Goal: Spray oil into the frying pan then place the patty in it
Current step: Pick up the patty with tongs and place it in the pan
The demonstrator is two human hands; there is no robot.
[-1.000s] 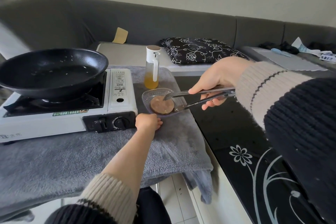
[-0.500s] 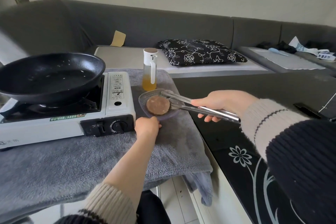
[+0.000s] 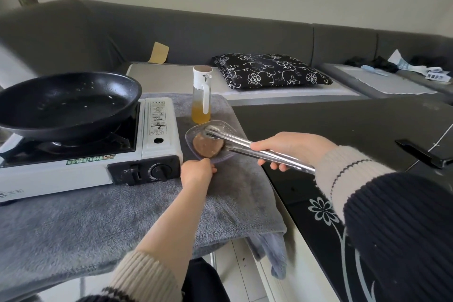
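Patty: While it lies in the clear, shallow plastic dish (image 3: pixel 225 157), the round brown patty (image 3: pixel 207 148) sits right of the stove, well apart from the pan; the tips of the long steel tongs (image 3: pixel 247 145) reach over its far edge.
Right hand: The right hand (image 3: pixel 289 146) has its fingers (image 3: pixel 277 166) wrapped round the tong arms, which look nearly squeezed together; whether the tips truly grip the patty I cannot tell.
Left hand: The left hand (image 3: pixel 197 173) pinches the dish's near rim, steadying it on the grey fleece towel (image 3: pixel 98 216) covering the desk.
Pan: The black non-stick frying pan (image 3: pixel 66 103) rests on the white portable gas stove (image 3: pixel 157 135), left of the dish, with a few glints inside.
Oil: The clear spray bottle of yellow oil with a white top (image 3: pixel 201 95) stands upright just beyond the dish.
Risk, grip: A soft patty caught only by its edge may tear or slide out mid-carry, dropping onto the towel or stove top.
Risk, dish: The light dish may tip if the tongs drag upward.
Risk, bottle: A wide swing leftward could clip the bottle.
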